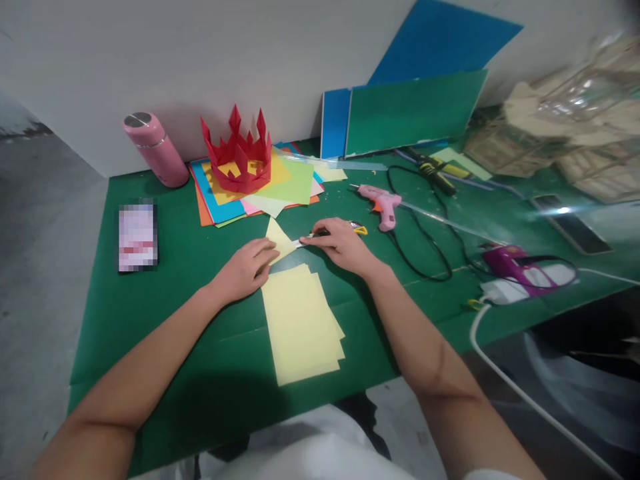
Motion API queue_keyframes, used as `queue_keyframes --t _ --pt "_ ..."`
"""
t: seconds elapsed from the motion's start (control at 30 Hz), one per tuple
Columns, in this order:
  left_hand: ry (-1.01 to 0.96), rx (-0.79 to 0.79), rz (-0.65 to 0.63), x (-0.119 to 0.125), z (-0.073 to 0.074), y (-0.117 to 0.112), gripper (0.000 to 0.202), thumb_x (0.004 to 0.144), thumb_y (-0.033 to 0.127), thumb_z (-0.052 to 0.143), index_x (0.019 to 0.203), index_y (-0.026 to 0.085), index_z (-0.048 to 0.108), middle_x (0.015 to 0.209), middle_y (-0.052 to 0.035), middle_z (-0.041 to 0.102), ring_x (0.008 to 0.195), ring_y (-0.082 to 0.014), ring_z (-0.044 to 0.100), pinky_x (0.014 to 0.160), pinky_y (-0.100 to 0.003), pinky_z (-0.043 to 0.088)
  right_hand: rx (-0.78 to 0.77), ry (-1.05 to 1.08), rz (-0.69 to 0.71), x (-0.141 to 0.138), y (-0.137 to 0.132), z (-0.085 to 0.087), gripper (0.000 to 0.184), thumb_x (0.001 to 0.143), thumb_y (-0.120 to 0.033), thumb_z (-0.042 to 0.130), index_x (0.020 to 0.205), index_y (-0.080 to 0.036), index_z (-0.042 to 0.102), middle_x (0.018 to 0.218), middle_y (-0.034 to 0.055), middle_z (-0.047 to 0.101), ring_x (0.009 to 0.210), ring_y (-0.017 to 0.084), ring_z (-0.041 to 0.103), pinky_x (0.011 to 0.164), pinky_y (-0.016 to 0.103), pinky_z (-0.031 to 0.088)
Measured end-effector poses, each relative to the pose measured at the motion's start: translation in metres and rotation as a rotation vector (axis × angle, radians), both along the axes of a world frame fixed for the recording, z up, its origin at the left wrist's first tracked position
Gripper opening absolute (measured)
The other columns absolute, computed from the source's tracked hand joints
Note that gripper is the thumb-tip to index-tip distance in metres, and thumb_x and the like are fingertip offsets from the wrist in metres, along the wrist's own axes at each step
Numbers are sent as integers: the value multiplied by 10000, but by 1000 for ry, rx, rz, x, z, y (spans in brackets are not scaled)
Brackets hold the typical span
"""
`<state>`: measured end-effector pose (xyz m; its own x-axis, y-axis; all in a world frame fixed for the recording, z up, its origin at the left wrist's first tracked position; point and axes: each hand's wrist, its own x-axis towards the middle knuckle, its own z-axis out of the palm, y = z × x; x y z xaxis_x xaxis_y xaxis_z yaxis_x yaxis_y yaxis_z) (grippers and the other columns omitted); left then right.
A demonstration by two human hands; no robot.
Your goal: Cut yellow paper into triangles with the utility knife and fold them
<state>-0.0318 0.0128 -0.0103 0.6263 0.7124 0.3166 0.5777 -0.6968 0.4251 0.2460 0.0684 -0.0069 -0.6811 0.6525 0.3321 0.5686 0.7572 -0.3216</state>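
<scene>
My left hand [250, 268] holds a small folded piece of pale yellow paper [278, 235] against the table, with its fingers bent over the left side. A utility knife [359, 229] is in my right hand [341, 245]. Its blade end touches or lies at the right edge of the folded paper, and its yellow-trimmed tail shows beyond the knuckles. Most of the knife's handle is hidden by the fingers. Just below both hands lies a fanned stack of pale yellow paper sheets [301, 327].
A red paper crown [241, 175] stands on coloured sheets [297, 187] near the wall. Left are a pink bottle [159, 152] and a blurred-out packet [137, 237]. A corded pink glue gun [383, 203], purple power block [515, 267], phone [571, 223] and cardboard models [505, 143] occupy the right.
</scene>
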Motion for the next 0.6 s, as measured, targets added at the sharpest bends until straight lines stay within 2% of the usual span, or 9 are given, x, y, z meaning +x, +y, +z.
queue_keyframes --t 0.17,0.4,0.6 --pt "16 -74 38 -3 -3 3 335 987 242 326 1197 146 569 1299 -118 592 1261 -235 508 1086 -478 415 -37 -9 42 3 4 0 368 970 -225 395 1152 -332 696 1053 90 600 966 224 528 841 411 406" --pt "80 -46 64 -6 -2 5 438 918 65 283 1230 185 567 1329 -85 595 1235 -204 544 1039 -466 431 -9 1 79 2 10 -2 434 953 -138 358 1152 -322 697 1046 91 609 965 223 527 846 414 409" --pt "76 -60 83 -6 0 5 389 955 125 313 1234 196 574 1325 -78 602 1166 -214 588 973 -432 458 -17 -7 90 1 15 -1 457 929 -104 369 1126 -342 706 1039 79 616 960 214 533 835 409 428"
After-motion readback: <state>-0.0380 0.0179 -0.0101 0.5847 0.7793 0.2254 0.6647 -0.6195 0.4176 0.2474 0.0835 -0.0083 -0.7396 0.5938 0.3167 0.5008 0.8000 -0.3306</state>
